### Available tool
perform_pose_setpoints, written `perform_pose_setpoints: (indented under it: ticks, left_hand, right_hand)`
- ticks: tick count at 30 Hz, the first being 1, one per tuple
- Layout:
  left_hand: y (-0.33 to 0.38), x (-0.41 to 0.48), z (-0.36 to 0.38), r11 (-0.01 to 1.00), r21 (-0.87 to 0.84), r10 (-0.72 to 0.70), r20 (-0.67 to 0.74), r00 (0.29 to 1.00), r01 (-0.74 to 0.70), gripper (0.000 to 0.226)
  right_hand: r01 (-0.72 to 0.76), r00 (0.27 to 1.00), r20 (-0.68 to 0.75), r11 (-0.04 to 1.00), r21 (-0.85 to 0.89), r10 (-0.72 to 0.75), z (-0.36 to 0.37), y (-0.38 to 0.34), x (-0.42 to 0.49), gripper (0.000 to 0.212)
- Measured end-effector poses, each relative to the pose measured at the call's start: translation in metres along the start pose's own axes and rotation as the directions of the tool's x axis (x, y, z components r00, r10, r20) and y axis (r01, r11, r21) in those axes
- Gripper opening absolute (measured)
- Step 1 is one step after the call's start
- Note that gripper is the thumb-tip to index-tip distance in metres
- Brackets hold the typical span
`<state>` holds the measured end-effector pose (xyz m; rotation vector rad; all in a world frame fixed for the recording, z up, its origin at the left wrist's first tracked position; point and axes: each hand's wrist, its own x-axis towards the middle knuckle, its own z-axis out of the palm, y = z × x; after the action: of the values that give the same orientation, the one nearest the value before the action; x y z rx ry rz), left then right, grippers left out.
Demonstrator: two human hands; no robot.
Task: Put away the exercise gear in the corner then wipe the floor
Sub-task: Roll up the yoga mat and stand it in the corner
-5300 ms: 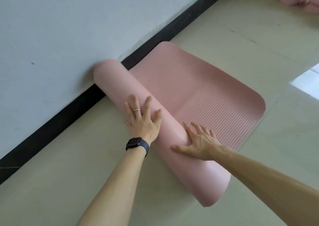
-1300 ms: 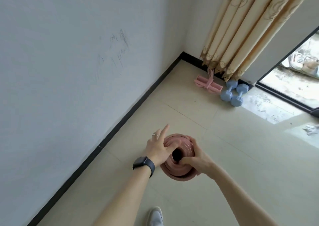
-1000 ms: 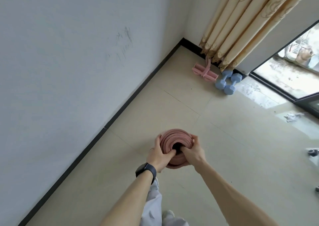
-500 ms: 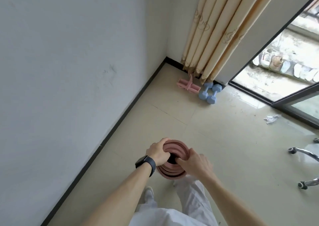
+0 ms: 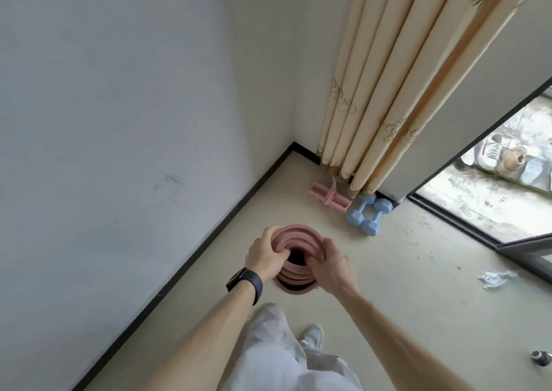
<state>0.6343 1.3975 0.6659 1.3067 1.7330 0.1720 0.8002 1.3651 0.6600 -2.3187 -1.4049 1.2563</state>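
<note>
Mat [image 5: 296,281] is between left hand [image 5: 264,254] and right hand [image 5: 331,266], 2 dumbbells [image 5: 366,213] beyond.

Fingers [image 5: 282,252] of the left hand [image 5: 263,253] disappear inside the hollow of the rolled mat [image 5: 298,236].

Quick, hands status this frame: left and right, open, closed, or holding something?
Left hand: gripping the top rim of the rolled pink foam mat.
Right hand: gripping the same mat's rim on the opposite side.

Upright rolled pink mat [image 5: 294,237].
</note>
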Motion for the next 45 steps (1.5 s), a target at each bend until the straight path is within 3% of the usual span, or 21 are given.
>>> perform_pose_setpoints:
  ticks: [3, 9, 16, 23, 28, 33, 39, 41, 43, 45]
  left_hand:
    - [0.030, 0.038, 0.003, 0.998, -0.036, -0.062, -0.062, 0.996, 0.060, 0.070]
    - [0.099, 0.143, -0.012, 0.998, -0.059, -0.043, -0.100, 0.994, 0.037, 0.053]
    - [0.181, 0.306, -0.036, 0.974, -0.215, -0.095, -0.113, 0.989, 0.069, 0.065]
    - [0.233, 0.463, -0.048, 0.969, -0.226, -0.133, -0.122, 0.984, 0.103, 0.056]
    - [0.231, 0.584, -0.037, 0.987, -0.145, -0.108, -0.286, 0.952, 0.068, 0.052]
    - [0.199, 0.646, -0.001, 0.999, 0.032, 0.013, -0.281, 0.960, -0.004, 0.072]
    - [0.182, 0.666, 0.007, 0.983, -0.182, -0.040, -0.372, 0.927, -0.031, 0.058]
    - [0.182, 0.663, 0.003, 0.998, 0.002, 0.061, -0.432, 0.900, -0.066, 0.061]
    - [0.182, 0.663, 0.002, 0.968, 0.222, 0.195, -0.392, 0.899, -0.114, 0.058]
    - [0.183, 0.664, 0.001, 0.945, 0.301, 0.233, -0.330, 0.915, -0.132, 0.055]
  right_hand:
    - [0.031, 0.999, -0.032, 0.997, 0.074, -0.028, -0.030, -0.013, 0.045, 0.044]
    - [0.070, 0.993, -0.103, 0.993, 0.091, -0.060, -0.077, -0.057, 0.159, 0.047]
    - [0.048, 0.991, -0.127, 0.994, 0.094, -0.036, -0.128, -0.121, 0.327, 0.050]
    - [0.128, 0.991, -0.043, 0.992, -0.001, -0.128, -0.155, -0.164, 0.501, 0.059]
    - [0.226, 0.973, 0.031, 0.973, 0.052, -0.228, -0.133, -0.181, 0.648, 0.043]
    - [0.268, 0.961, 0.067, 0.963, -0.008, -0.267, -0.113, -0.178, 0.737, 0.042]
    - [0.119, 0.993, 0.006, 0.986, 0.120, -0.121, -0.118, -0.200, 0.756, 0.047]
    - [0.246, 0.966, -0.092, 0.968, 0.043, -0.241, -0.116, -0.206, 0.748, 0.051]
    - [0.378, 0.917, -0.127, 0.926, -0.026, -0.378, -0.112, -0.202, 0.739, 0.054]
    - [0.353, 0.930, -0.118, 0.936, 0.011, -0.349, -0.107, -0.196, 0.731, 0.054]
